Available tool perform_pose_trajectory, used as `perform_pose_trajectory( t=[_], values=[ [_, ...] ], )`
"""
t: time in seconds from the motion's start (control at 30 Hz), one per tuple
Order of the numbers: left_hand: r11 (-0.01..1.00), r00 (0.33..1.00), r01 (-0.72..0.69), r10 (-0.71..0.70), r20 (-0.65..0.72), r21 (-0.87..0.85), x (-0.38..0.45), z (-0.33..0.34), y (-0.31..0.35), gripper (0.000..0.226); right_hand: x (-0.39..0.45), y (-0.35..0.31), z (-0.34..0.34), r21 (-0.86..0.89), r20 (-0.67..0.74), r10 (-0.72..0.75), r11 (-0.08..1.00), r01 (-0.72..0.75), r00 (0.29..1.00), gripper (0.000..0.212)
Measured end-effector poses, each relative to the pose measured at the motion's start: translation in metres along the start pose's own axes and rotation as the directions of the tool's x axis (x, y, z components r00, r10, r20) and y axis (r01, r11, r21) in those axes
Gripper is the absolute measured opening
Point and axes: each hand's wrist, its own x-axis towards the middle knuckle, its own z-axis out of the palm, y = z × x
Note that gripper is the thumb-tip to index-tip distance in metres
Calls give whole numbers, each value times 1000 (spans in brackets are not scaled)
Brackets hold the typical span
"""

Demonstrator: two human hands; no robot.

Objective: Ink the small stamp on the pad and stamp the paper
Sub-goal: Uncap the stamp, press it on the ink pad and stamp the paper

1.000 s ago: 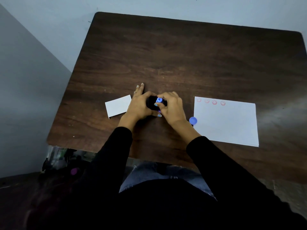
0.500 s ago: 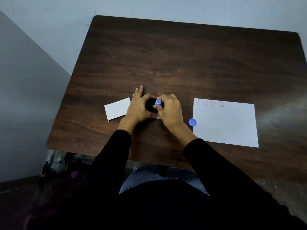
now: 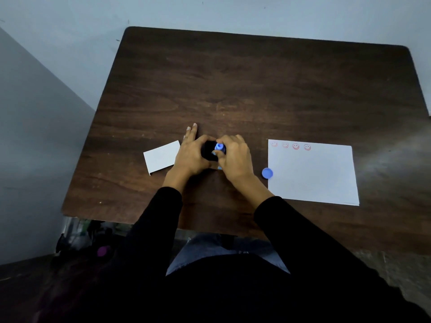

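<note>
My right hand [image 3: 235,159] pinches a small blue stamp [image 3: 219,147] and holds it upright on a dark ink pad [image 3: 208,150]. My left hand [image 3: 192,155] wraps the pad's left side, two fingers stretched out flat on the table. Most of the pad is hidden by both hands. A white sheet of paper [image 3: 312,178] lies to the right, with several red smiley prints [image 3: 295,146] in a row along its far edge.
A blue round cap [image 3: 267,173] lies at the paper's left edge. A small white card [image 3: 162,156] sits left of my left hand. The dark wooden table [image 3: 256,89] stretches away beyond the hands; walls stand close at left and behind.
Both hands have stayed on the pad with the stamp pressed down. Only the camera has shifted slightly.
</note>
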Motion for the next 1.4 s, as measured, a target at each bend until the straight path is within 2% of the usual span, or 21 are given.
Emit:
perform_pose_trajectory(
  t=[0.13,0.2,0.27,0.33,0.4,0.47,0.53,0.63,0.73,0.83,0.93,1.03,1.1,1.23,1.4],
  values=[
    [1000,1000,2,-2,16,11,0,-2,2,75,1,0,4,10,-10,-3,1000,3,1000,15],
    [997,1000,9,-9,0,71,-1,-3,4,87,3,-1,1,33,-16,26,999,-25,1000,16],
    [994,998,3,4,-67,109,-4,-4,9,102,3,0,-7,216,-98,136,970,-112,986,19],
    [988,979,-100,119,-166,115,-14,3,20,93,4,3,-25,496,-192,316,848,-186,929,22],
    [955,931,-267,290,-220,127,-28,21,37,66,7,16,-47,677,-230,474,705,-210,850,25],
    [890,874,-425,451,-181,168,-40,48,57,42,6,38,-70,798,-233,594,569,-197,770,27],
    [807,825,-530,562,-62,261,-46,73,73,34,0,62,-88,870,-214,691,456,-187,691,28],
    [753,818,-555,571,69,353,-45,87,78,31,-15,92,-103,910,-208,780,375,-176,590,29],
    [757,834,-524,550,52,391,-45,85,74,23,-23,114,-107,933,-198,831,323,-161,520,26],
    [790,841,-475,537,-64,389,-46,84,69,16,-29,130,-112,940,-205,845,311,-142,494,26],
    [858,885,-386,448,-126,339,-46,84,69,29,-34,144,-119,940,-227,845,321,-119,483,26],
    [868,933,-309,356,-55,388,-34,80,80,44,-39,153,-121,932,-232,850,333,-142,473,24],
    [853,944,-290,329,-16,434,-26,76,84,38,-41,155,-118,925,-238,850,346,-158,469,25],
    [844,941,-284,337,-38,456,-25,69,78,25,-41,157,-115,913,-253,848,368,-174,465,23],
    [877,960,-233,276,-43,420,-20,72,79,51,-38,158,-114,898,-266,847,392,-202,461,19]
  ],
)
